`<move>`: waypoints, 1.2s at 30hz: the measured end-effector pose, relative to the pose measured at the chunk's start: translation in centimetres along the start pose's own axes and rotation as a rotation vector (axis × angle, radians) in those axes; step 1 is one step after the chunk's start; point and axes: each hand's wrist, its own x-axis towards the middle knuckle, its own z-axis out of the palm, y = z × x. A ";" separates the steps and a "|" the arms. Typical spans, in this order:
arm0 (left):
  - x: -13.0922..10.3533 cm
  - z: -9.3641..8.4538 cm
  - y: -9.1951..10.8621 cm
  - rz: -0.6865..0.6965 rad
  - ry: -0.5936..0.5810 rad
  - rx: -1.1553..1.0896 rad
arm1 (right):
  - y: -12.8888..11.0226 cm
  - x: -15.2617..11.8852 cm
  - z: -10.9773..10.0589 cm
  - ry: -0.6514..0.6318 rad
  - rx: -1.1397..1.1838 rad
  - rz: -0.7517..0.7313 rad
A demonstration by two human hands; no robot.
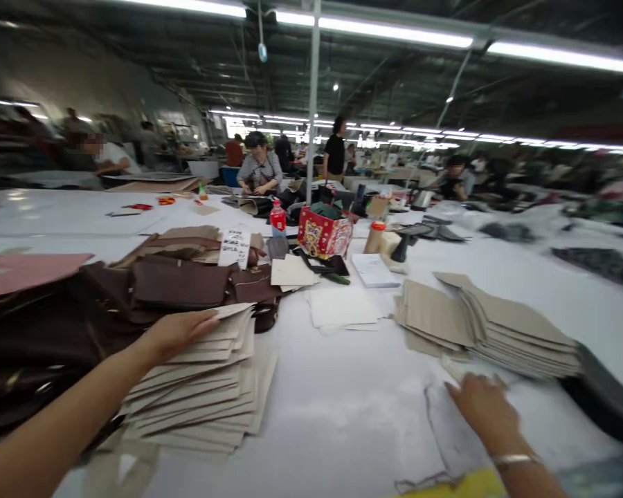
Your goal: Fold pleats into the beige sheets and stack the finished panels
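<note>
My left hand [179, 333] is at the top of a fanned stack of beige panels [202, 394], its fingers closed on the edge of the uppermost one. To the right, my right hand [485, 411] is low over the white table, thumb apart from the fingers; its fingertips are slightly blurred. Just beyond it lies a small off-white piece [454, 369], and I cannot tell whether the fingers touch it. Another beige stack [488, 321] leans in overlapping layers past that hand. Dark brown leather bags [179, 282] lie beyond and left of my left hand.
Pale sheets [342, 308], a white pad [374, 270], a red patterned box [324, 232] and a red-labelled bottle [277, 220] stand mid-table. A dark strip [607, 394] lies at right, something yellow [462, 484] at the near edge. A pole rises behind the box; people work beyond.
</note>
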 end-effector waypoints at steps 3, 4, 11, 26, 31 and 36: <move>1.4 -0.4 -1.0 0.071 0.226 0.073 | -5.1 1.0 -1.4 0.115 0.012 -0.235; 1.7 -1.0 -0.4 0.078 0.337 0.107 | -7.5 1.6 -1.8 0.163 0.032 -0.319; -1.5 2.1 18.7 0.478 0.657 0.090 | -21.9 6.9 -2.3 0.043 0.164 -0.730; 8.0 14.2 24.3 -0.763 -0.084 -1.569 | -21.0 10.4 -0.9 -0.125 0.280 -0.839; 13.5 15.3 25.0 -0.891 -0.119 -1.738 | -20.4 8.6 -0.4 -0.068 0.373 -0.788; 15.0 15.0 24.4 -1.016 -0.140 -1.794 | -20.8 6.6 -1.8 -0.028 0.475 -0.779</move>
